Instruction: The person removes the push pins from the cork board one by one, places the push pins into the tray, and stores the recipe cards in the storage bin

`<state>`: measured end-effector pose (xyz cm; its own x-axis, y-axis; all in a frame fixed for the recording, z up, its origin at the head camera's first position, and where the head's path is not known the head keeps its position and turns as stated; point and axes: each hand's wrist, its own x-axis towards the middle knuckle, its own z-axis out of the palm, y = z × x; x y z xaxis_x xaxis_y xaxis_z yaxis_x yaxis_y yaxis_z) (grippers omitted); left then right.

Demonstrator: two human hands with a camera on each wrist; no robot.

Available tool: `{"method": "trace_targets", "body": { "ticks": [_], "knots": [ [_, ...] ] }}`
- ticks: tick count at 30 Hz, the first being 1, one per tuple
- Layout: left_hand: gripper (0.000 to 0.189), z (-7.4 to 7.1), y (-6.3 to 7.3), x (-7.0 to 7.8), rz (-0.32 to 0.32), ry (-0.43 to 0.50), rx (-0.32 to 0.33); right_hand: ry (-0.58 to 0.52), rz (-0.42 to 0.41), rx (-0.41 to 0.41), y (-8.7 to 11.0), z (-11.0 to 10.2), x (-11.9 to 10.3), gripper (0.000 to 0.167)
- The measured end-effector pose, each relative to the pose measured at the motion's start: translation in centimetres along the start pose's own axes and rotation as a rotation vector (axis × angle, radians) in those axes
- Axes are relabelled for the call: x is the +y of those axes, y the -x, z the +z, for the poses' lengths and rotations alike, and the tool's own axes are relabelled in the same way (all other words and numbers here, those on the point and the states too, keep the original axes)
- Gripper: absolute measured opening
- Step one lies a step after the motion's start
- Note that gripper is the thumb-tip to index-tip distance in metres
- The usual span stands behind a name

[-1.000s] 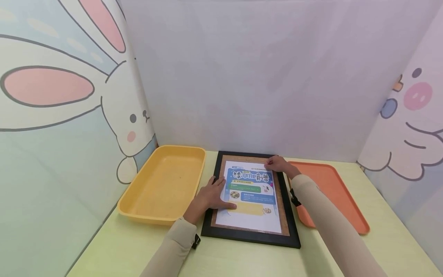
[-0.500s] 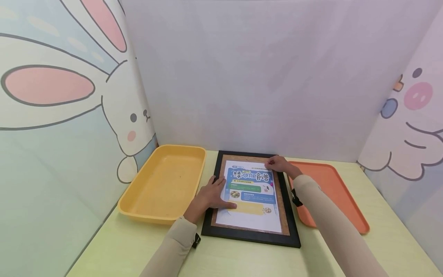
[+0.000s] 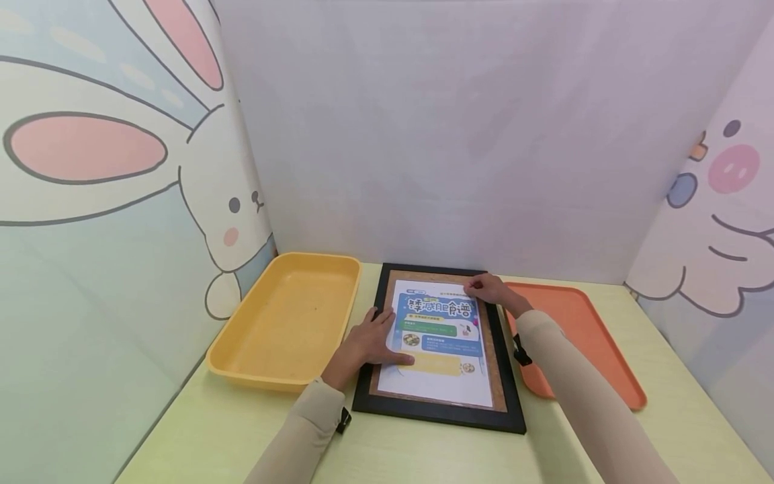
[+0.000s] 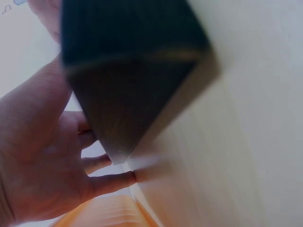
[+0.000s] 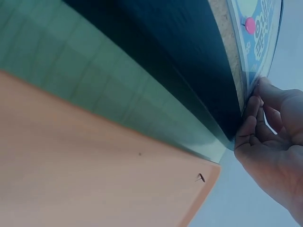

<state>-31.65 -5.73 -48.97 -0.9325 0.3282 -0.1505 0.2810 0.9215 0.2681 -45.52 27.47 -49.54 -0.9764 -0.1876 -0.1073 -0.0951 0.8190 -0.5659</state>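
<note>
A printed poster in white, blue and yellow lies on a cork board with a black frame. My left hand rests across the frame's left side, fingers spread and thumb reaching over the poster. The left wrist view shows this hand beside the frame's dark edge. At the poster's far right corner, my right hand has curled fingers, thumb and forefinger pinched together there. In the right wrist view, the right hand's fingertips hide whatever lies between them. A pink round spot shows on the poster; pin or print, I cannot tell.
A deep yellow tray stands left of the frame, near the left hand. An orange tray lies to the right, partly under the right forearm. A small dark mark shows on it. A pale wall rises behind the table.
</note>
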Motion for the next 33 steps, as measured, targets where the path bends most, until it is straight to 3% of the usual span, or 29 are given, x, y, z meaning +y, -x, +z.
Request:
{"method": "trace_targets", "body": {
  "ticks": [14,21,26,33],
  "knots": [
    [0.120,0.0,0.0,0.3,0.005,-0.004,0.002,0.016,-0.001,0.005,0.5,-0.3,-0.1,0.025],
    [0.120,-0.2,0.0,0.1,-0.009,-0.011,-0.001,-0.084,-0.005,0.009,1.3,-0.9,-0.4,0.023],
    [0.120,0.1,0.0,0.2,0.000,-0.010,-0.008,-0.092,-0.005,0.025,1.4,-0.5,0.2,0.022],
    [0.120,0.0,0.1,0.3,0.004,-0.006,0.005,-0.084,-0.057,0.071,1.4,-0.1,0.8,0.022]
  ]
}}
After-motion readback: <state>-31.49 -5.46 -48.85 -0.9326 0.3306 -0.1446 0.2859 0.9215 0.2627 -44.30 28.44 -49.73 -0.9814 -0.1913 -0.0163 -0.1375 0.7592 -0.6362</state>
